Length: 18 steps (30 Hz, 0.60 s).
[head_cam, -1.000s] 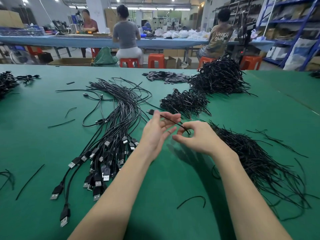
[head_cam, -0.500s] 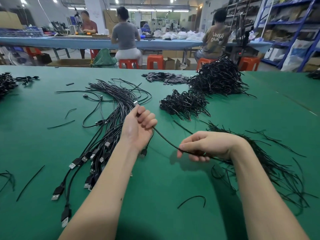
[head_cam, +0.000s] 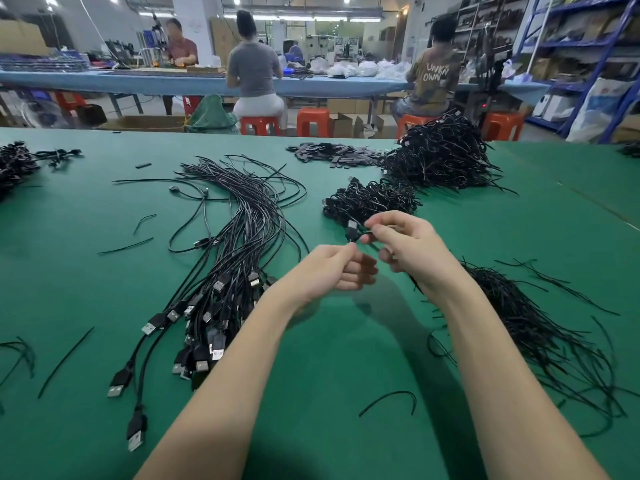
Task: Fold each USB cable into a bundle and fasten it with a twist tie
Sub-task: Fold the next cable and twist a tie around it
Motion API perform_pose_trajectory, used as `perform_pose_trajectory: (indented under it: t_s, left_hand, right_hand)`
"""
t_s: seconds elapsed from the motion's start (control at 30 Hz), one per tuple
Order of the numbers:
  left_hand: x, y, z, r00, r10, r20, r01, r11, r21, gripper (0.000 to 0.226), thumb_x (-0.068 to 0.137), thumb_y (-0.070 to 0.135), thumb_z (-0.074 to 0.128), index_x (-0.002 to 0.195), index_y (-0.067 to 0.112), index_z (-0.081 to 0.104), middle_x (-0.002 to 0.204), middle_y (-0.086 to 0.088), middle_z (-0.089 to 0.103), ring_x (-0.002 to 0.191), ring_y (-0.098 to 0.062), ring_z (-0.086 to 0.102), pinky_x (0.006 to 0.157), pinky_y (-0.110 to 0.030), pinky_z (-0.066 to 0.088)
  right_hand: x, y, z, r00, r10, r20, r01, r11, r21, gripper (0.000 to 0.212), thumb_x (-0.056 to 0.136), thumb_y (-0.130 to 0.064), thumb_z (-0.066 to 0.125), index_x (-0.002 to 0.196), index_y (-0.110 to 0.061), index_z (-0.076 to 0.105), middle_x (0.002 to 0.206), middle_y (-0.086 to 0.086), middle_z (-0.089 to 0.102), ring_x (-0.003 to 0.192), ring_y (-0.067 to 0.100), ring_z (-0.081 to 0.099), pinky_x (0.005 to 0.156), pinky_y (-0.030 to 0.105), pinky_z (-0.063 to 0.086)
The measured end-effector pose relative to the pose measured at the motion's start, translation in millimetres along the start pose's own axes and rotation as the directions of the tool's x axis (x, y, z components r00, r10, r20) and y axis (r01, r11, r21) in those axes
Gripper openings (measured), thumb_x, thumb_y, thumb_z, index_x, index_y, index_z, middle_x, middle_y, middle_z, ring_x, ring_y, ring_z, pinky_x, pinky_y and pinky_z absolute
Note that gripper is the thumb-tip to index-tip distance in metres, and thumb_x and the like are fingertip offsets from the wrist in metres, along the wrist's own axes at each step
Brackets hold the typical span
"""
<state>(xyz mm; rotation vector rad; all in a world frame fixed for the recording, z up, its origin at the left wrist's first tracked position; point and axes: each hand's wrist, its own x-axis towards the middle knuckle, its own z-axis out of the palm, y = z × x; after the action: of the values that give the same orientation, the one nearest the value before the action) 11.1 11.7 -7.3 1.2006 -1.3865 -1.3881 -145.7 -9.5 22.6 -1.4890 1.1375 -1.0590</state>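
Above the green desk (head_cam: 86, 271), the left hand (head_cam: 332, 271) pinches the lower end of one folded USB cable (head_cam: 352, 230); just up-right, the right hand (head_cam: 408, 247) grips its upper end, equally near. The loose twist ties (head_cam: 540, 327) lie right.

Three people (head_cam: 254, 64) sit at the far bench, five orange stools (head_cam: 313, 121) show, two hands (head_cam: 408, 247) work, and two heaps of bundled cables (head_cam: 440, 157) sit behind.
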Motion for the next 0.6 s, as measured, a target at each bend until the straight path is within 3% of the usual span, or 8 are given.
perform_pose_trajectory:
  t_s: [0.07, 0.13, 0.2, 0.3, 0.37, 0.43, 0.53, 0.6]
  left_hand:
    - [4.9, -1.8, 0.0, 0.991, 0.049, -0.121, -0.06, 0.994, -0.092, 0.043, 0.11, 0.026, 0.03, 0.1, 0.009, 0.068, 0.09, -0.007, 0.076, 0.086, -0.017, 0.072, 0.091, -0.03, 0.057]
    - [8.1, 0.4, -5.3, 0.975, 0.04, -0.219, -0.104, 0.953, -0.285, 0.045, 0.11, 0.026, 0.028, 0.108, 0.002, 0.067, 0.084, -0.008, 0.074, 0.08, -0.018, 0.07, 0.086, -0.032, 0.058]
    - [5.9, 5.3, -11.3, 0.979, 0.026, -0.201, -0.125, 0.858, -0.498, 0.049, 0.11, 0.027, 0.024, 0.12, -0.004, 0.061, 0.096, -0.01, 0.075, 0.08, -0.015, 0.072, 0.073, -0.025, 0.059]
    - [-3.1, 13.6, -19.2, 0.994, 0.063, -0.093, -0.111, 0.685, -0.72, 0.051, 0.11, 0.025, 0.025, 0.112, -0.006, 0.066, 0.109, -0.018, 0.073, 0.094, -0.024, 0.074, 0.078, -0.026, 0.061]
    - [-8.9, 17.2, -22.2, 0.997, 0.066, -0.043, -0.076, 0.664, -0.744, 0.054, 0.108, 0.023, 0.03, 0.098, -0.003, 0.076, 0.105, -0.018, 0.075, 0.088, -0.023, 0.075, 0.069, -0.025, 0.061]
    - [-13.4, 17.6, -23.5, 0.998, 0.062, 0.033, -0.021, 0.708, -0.706, 0.054, 0.106, 0.023, 0.034, 0.089, 0.002, 0.08, 0.097, -0.014, 0.076, 0.078, -0.019, 0.075, 0.062, -0.022, 0.059]
    - [-19.0, 16.1, -25.0, 0.985, 0.033, 0.167, 0.063, 0.839, -0.541, 0.046, 0.1, 0.029, 0.042, 0.087, 0.009, 0.081, 0.091, -0.008, 0.078, 0.066, -0.011, 0.072, 0.055, -0.017, 0.054]
    - [-19.1, 12.8, -24.7, 0.966, -0.007, 0.258, 0.103, 0.928, -0.359, 0.045, 0.101, 0.031, 0.041, 0.095, 0.01, 0.08, 0.099, -0.011, 0.077, 0.072, -0.012, 0.074, 0.057, -0.016, 0.053]
  right_hand:
    - [-5.4, -5.6, 7.2, 0.992, -0.043, 0.114, 0.045, 0.999, -0.018, 0.017, 0.101, -0.012, 0.056, 0.094, -0.021, 0.069, 0.083, -0.007, 0.071, 0.054, 0.005, 0.049, 0.047, 0.016, 0.037]
    - [-9.9, -6.8, 8.6, 0.963, -0.02, 0.27, 0.014, 1.0, 0.021, 0.014, 0.101, -0.009, 0.057, 0.1, -0.016, 0.068, 0.087, -0.002, 0.068, 0.057, 0.008, 0.053, 0.051, 0.019, 0.041]
    - [-12.5, -3.7, 5.0, 0.875, 0.071, 0.479, -0.101, 0.994, 0.036, 0.012, 0.102, -0.007, 0.055, 0.101, -0.013, 0.065, 0.088, 0.002, 0.067, 0.061, 0.013, 0.058, 0.056, 0.022, 0.048]
    - [-17.3, 8.7, -2.3, 0.704, 0.295, 0.646, -0.216, 0.955, -0.202, 0.016, 0.103, -0.002, 0.051, 0.097, -0.011, 0.063, 0.084, 0.006, 0.063, 0.068, 0.018, 0.062, 0.063, 0.024, 0.053]
    - [-17.2, 17.5, -6.5, 0.706, 0.378, 0.599, -0.233, 0.923, -0.307, 0.022, 0.1, 0.001, 0.051, 0.091, -0.013, 0.065, 0.081, 0.006, 0.062, 0.064, 0.016, 0.061, 0.057, 0.021, 0.047]
    - [-12.2, 21.7, -10.3, 0.808, 0.366, 0.461, -0.214, 0.913, -0.348, 0.024, 0.097, -0.003, 0.055, 0.086, -0.019, 0.068, 0.079, 0.002, 0.064, 0.057, 0.014, 0.056, 0.05, 0.021, 0.036]
    - [-3.0, 18.5, -16.2, 0.952, 0.238, 0.195, -0.137, 0.896, -0.423, 0.009, 0.092, -0.017, 0.067, 0.094, -0.026, 0.064, 0.075, -0.003, 0.072, 0.051, 0.01, 0.053, 0.047, 0.021, 0.035]
    - [-0.5, 14.4, -17.9, 0.991, 0.126, 0.046, -0.082, 0.837, -0.541, 0.026, 0.085, -0.035, 0.077, 0.096, -0.028, 0.055, 0.078, -0.003, 0.073, 0.054, 0.01, 0.055, 0.055, 0.025, 0.042]
